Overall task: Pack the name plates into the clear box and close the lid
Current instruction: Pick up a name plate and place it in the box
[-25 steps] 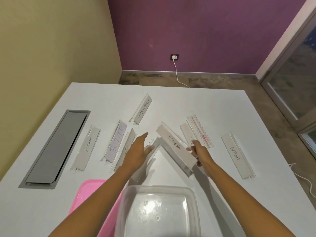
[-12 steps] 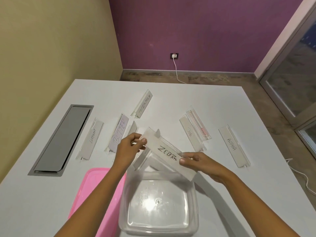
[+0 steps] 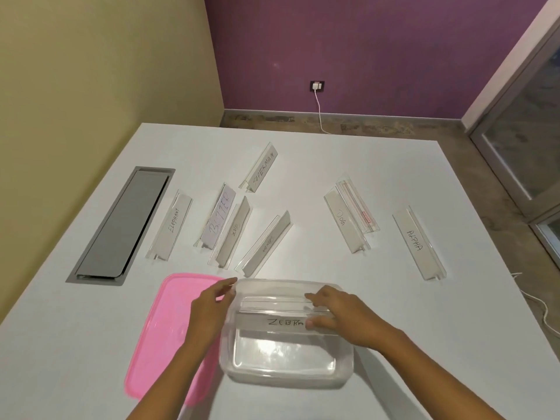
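The clear box (image 3: 286, 375) stands on the white table in front of me. The ZEBRA name plate (image 3: 272, 322) lies across its far half, inside the rim. My right hand (image 3: 339, 316) grips the plate's right end. My left hand (image 3: 212, 310) rests at the box's far left corner, fingertips touching the rim near the plate's left end. The pink lid (image 3: 163, 334) lies flat to the left of the box, partly under my left arm. Several other name plates lie beyond the box: ELEPHANT (image 3: 170, 226), BUTTER (image 3: 218, 218), SUPERMAN (image 3: 262, 171), DOG (image 3: 344, 224), ALPHA (image 3: 416, 241).
A grey cable hatch (image 3: 121, 225) is set into the table at the far left. Two more plates (image 3: 233, 234) (image 3: 266, 244) lie just beyond the box. A clear plate with red print (image 3: 360, 204) lies beside DOG. A white cable (image 3: 542, 313) trails off the table's right edge.
Both hands lifted the ZEBRA plate off the table, brought it toward me and lowered it into the clear box. A plate that lay under it is now in plain view.
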A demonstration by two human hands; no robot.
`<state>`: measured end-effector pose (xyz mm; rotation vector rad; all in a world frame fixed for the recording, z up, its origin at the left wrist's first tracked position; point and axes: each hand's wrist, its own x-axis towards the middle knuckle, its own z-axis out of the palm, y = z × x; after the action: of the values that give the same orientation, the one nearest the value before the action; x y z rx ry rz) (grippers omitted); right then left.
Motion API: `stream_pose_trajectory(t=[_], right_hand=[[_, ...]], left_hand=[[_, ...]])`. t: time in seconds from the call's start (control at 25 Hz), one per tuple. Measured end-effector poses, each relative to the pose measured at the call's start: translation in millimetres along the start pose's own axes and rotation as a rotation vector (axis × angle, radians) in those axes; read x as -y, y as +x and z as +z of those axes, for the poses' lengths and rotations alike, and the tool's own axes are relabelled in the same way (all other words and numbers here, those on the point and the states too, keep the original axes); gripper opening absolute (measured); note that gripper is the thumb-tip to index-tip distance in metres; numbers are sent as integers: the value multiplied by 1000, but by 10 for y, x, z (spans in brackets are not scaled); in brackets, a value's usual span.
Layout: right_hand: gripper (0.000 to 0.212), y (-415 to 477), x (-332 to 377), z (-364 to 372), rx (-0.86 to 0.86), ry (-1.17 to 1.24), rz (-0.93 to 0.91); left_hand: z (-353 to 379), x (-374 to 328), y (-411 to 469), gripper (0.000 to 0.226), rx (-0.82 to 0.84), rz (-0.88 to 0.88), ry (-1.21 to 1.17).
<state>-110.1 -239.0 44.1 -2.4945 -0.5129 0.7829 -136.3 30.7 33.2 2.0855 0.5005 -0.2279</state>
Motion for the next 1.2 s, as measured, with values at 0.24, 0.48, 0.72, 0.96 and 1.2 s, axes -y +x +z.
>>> stream_pose_trajectory(t=[0.24,0.48,0.72,0.96,1.2], right_hand=[[48,197,71,277,41,-118,63],[34,282,47,472,-91,-302,65],[25,251,87,581,-219,-579,106],[29,205,134,585,-395,-475,84],[39,75,91,375,-792,-247,46]], left_hand=[[20,-17,-17,39,-35,45,62],[27,9,-37,38,-40,66,16],[51,24,7,38,-50,42,7],[5,31,98,39,-2,33,48],[196,-200,423,40,-45,105,31]])
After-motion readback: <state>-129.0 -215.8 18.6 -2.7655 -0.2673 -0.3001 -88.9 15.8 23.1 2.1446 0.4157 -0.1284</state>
